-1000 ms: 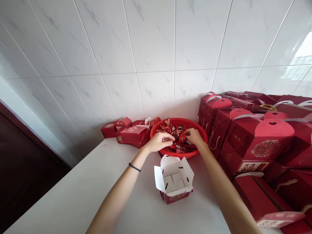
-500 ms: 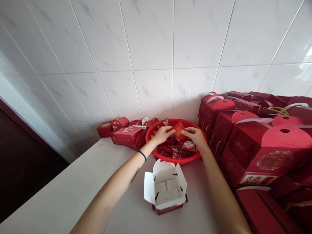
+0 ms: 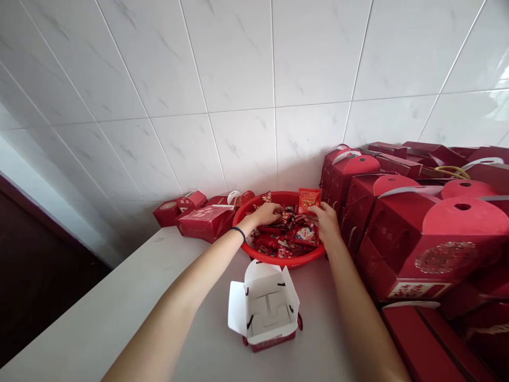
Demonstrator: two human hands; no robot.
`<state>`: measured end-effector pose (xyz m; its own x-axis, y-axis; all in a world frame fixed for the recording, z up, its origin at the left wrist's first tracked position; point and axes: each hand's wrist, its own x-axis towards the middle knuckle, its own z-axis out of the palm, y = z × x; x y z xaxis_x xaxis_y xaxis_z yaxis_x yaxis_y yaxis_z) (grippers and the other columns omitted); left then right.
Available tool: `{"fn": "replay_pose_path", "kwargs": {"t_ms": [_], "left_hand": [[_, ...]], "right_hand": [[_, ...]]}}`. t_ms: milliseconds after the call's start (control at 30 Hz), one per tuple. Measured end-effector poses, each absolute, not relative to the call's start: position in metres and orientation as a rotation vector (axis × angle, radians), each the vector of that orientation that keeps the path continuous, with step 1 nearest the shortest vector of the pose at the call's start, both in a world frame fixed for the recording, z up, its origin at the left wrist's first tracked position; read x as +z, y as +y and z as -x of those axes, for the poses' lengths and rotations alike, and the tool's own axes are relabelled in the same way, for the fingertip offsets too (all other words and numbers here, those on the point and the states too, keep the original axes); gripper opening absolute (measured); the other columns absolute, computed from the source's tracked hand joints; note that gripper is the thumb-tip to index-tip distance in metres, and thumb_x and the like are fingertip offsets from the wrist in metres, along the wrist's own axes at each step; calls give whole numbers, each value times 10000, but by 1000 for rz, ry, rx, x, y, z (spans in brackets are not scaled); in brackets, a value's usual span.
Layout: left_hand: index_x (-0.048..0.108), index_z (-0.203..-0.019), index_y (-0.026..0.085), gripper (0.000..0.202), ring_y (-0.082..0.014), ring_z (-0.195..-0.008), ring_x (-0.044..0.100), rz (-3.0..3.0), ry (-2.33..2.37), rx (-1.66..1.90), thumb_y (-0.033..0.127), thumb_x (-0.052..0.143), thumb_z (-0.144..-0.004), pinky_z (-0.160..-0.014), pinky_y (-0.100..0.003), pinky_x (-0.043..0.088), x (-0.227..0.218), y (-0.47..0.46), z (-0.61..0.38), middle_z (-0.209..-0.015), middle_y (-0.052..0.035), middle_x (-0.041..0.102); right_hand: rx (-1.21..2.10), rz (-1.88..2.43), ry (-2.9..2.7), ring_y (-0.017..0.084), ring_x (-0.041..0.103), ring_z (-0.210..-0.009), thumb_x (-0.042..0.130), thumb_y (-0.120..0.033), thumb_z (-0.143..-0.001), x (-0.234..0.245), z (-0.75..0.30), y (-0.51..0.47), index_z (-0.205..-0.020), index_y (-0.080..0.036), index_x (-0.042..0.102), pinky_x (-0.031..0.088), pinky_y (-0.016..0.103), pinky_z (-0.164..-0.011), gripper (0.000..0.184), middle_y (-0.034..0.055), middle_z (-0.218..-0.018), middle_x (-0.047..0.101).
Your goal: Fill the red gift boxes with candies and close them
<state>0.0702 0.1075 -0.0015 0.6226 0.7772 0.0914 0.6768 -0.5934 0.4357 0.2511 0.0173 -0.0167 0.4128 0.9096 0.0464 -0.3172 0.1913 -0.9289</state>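
My right hand [image 3: 326, 222] pinches a shiny red packet [image 3: 309, 200] with gold print, holding it upright at the right back rim of a round red plastic basin [image 3: 288, 262]. Down among the wrapped snacks in the basin reaches my left hand [image 3: 267, 214]; its fingers are curled beside a dark red packet [image 3: 287, 218], and what lies between its fingertips is hidden. A red and white packet [image 3: 306, 234] rests on the pile nearer me. In front of the basin stands an opened gift box [image 3: 270, 310], white inside, its flaps folded outward and its bottom showing.
Many red gift boxes [image 3: 429, 233] are piled along the right side. Several smaller red boxes [image 3: 204, 220] sit at the left back against the tiled wall [image 3: 238, 148]. The white table's [image 3: 131, 297] left edge runs diagonally past my left arm.
My hands have moved apart: the left let go of the red packet and went down into the pile, while the right lifted the packet slightly to the right. The view shifted slightly.
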Motion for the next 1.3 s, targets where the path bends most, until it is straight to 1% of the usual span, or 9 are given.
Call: {"fn": "replay_pose_path", "kwargs": {"t_ms": [167,267,367,567,867,1000,1100,1167,1300], "left_hand": [[693,-1198,137,483,-403,-1206,591,-2662,1276,150,343,744,-764,-1018,-465,459,-3,111,-95,-1276,-216,635],[678,-1220,128,531,-417,-1232,568,-2699,1370,99,344,755,-741,-1027,-475,450,-9,112,-103,-1321,-238,587],[727,-1132,139,402,-377,-1161,620,-2691,1404,79,276,701,-756,-972,-424,482,-11,114,-103,-1256,-209,636],[791,-886,162,232,-292,-902,703,-2568,1319,153,180,622,-728,-815,-328,512,-7,123,-82,-922,-113,767],[766,-1047,125,408,-233,-985,704,-2433,1233,386,159,407,-856,-886,-275,505,-11,131,-71,-1093,-99,763],[739,-1153,152,370,-276,-1144,655,-2467,1125,351,299,589,-848,-992,-297,466,-10,124,-75,-1227,-105,722],[712,-1220,192,566,-314,-1177,631,-2516,1017,277,401,781,-699,-1015,-326,453,-12,118,-80,-1273,-98,699],[743,-1150,192,519,-320,-1119,652,-2548,969,231,319,803,-650,-984,-337,465,-14,117,-83,-1207,-99,726],[777,-978,170,298,-267,-957,696,-2535,936,293,140,659,-706,-904,-315,490,-17,122,-85,-1018,-78,775]], "right_hand": [[965,1006,-678,138,637,-591,686,-271,-488,-15,-251,16,-732,-201,562,529,217,-505,282,-25,-703,688],[972,995,-670,139,632,-613,693,-265,-476,-16,-251,17,-761,-201,575,534,223,-513,314,-26,-711,684],[979,990,-663,145,631,-611,694,-265,-478,-17,-252,18,-780,-204,581,540,235,-514,328,-25,-710,680],[991,989,-651,157,657,-634,704,-267,-501,-17,-252,19,-806,-201,583,536,229,-504,334,-18,-720,681],[994,968,-630,139,625,-611,712,-242,-486,-14,-250,16,-777,-197,584,525,220,-494,321,-31,-676,652],[993,963,-599,118,583,-576,699,-227,-459,-11,-248,15,-761,-192,597,506,207,-471,321,-39,-654,645],[992,955,-584,106,560,-551,690,-224,-441,-10,-247,14,-729,-189,593,487,193,-453,306,-46,-626,636],[991,953,-578,102,556,-541,690,-226,-440,-9,-247,13,-708,-188,585,479,188,-447,290,-51,-614,632],[996,950,-572,109,573,-538,712,-240,-441,-9,-247,13,-733,-187,608,473,193,-443,315,-47,-628,652]]}}
